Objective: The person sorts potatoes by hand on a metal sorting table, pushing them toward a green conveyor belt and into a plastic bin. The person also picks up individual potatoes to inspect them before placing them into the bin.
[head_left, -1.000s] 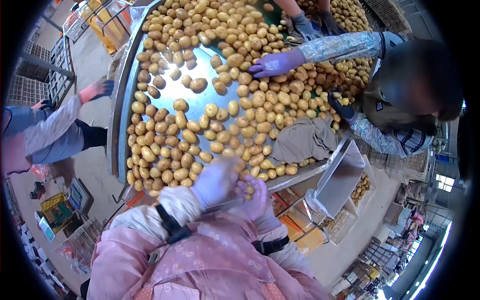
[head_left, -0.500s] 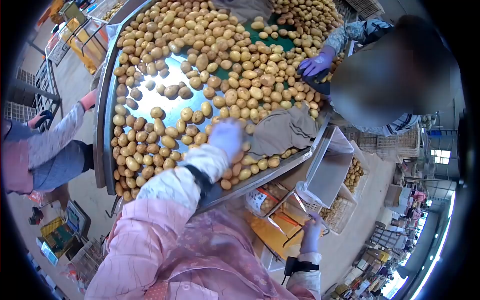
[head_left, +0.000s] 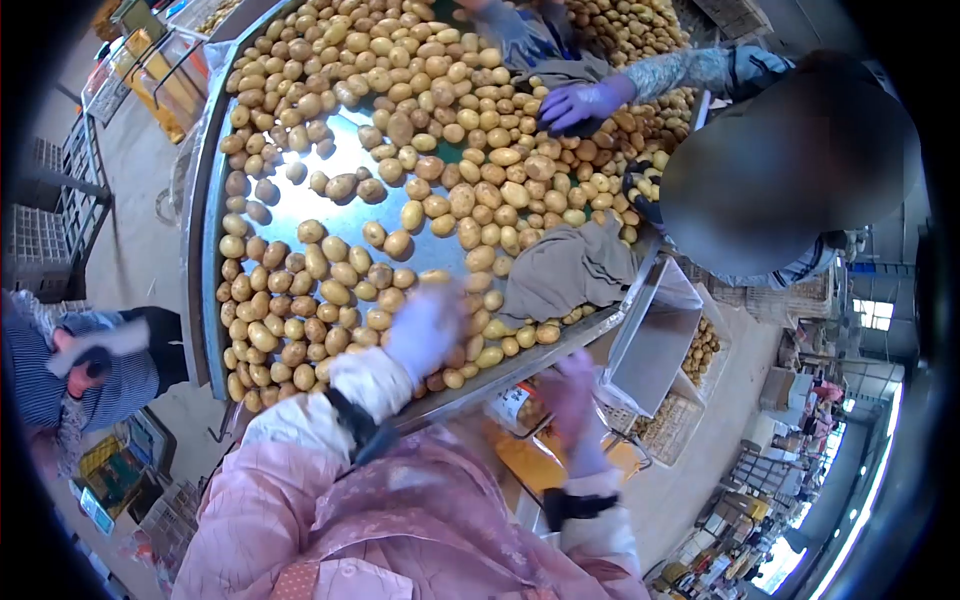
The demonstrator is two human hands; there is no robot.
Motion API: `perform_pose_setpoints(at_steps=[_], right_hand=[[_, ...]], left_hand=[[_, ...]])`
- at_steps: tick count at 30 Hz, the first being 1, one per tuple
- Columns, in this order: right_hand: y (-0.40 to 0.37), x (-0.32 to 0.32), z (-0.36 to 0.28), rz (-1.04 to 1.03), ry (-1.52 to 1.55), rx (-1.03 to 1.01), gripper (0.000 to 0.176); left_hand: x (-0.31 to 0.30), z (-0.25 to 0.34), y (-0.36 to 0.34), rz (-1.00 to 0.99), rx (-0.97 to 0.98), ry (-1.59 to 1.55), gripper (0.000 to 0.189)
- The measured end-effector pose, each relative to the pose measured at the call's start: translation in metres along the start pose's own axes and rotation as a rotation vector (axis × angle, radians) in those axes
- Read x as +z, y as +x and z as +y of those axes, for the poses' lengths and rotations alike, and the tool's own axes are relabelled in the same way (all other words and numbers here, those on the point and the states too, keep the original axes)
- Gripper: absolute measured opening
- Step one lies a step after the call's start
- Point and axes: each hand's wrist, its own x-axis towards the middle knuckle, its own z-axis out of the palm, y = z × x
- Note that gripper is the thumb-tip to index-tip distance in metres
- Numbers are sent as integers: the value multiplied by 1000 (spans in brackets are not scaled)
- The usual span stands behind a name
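My left hand (head_left: 425,328), in a pale purple glove, is over the potatoes (head_left: 345,270) near the front edge of the metal sorting table (head_left: 340,210). Motion smears its fingers, and whether it grips a potato does not show. A black band circles that wrist. My right hand (head_left: 575,405), also gloved and blurred, is above the orange container beyond the table's front edge; its fingers are too smeared to read. To the right of my left hand, a grey-brown cloth (head_left: 570,270) lies crumpled on the potatoes.
Across the table, a co-worker's purple-gloved hand (head_left: 580,103) rests on potatoes; another gloved hand (head_left: 515,35) is at the top. A metal chute (head_left: 650,345) juts out at right above potato crates. One more person (head_left: 90,355) stands at left.
My left hand has moved down and left. My right hand has risen toward the table edge. The co-worker's purple glove has shifted left, another gloved hand has appeared at the top, and the person at left has turned.
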Motion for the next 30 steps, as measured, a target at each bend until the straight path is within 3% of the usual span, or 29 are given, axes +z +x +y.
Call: perform_pose_setpoints(at_steps=[2, 4, 6, 7, 8, 9, 11, 14, 16, 18, 19, 21, 23, 24, 26, 28, 29, 30], right_hand=[[-31, 82, 4, -82, 476, 254, 33], [-20, 44, 61, -145, -154, 208, 37], [6, -65, 136, -142, -124, 231, 40], [1, -89, 123, -119, -363, 103, 41], [-4, -112, 109, -67, -608, -16, 41], [-25, -99, 59, -20, -1424, -363, 41], [-12, -121, 63, 471, -1717, -202, 37], [17, -15, 9, 141, -1371, -843, 46], [55, 70, 30, -294, -704, -724, 39], [79, 174, 37, -616, -709, -938, 36], [96, 214, 73, -620, -1036, -1076, 29], [95, 273, 78, -538, -1354, -1119, 26], [94, 293, 85, -541, -1566, -979, 20], [94, 297, 87, -547, -1673, -904, 18], [101, 286, 76, -572, -1739, -882, 17], [105, 270, 67, -593, -1829, -767, 16], [112, 263, 67, -563, -1786, -594, 20], [114, 248, 67, -472, -1521, -584, 22]], left_hand=[[-14, 46, -39, -491, 136, -61, 38], [-14, 20, -86, -340, 459, 167, 53], [-37, -44, -124, -526, 361, 312, 62], [-70, -45, -132, -590, 398, 396, 60], [-94, -48, -145, -588, 287, 371, 55], [-106, -65, -163, -482, 275, 360, 46], [-132, -77, -186, -337, 212, 434, 38], [-140, -67, -186, -134, 67, 459, 27], [-124, -55, -169, 40, -86, 327, 26], [-119, -32, -144, 4, 17, 400, 34], [-116, -29, -132, 41, 77, 509, 40], [-116, -41, -108, 74, 87, 626, 48], [-113, -73, -79, 85, -12, 637, 52], [-116, -74, -69, -7, -36, 714, 50], [-119, -74, -48, -196, -73, 860, 47], [-113, -81, -36, -230, -50, 887, 44], [-113, -80, -28, -276, -82, 862, 43], [-113, -78, -21, -322, -110, 840, 43]])
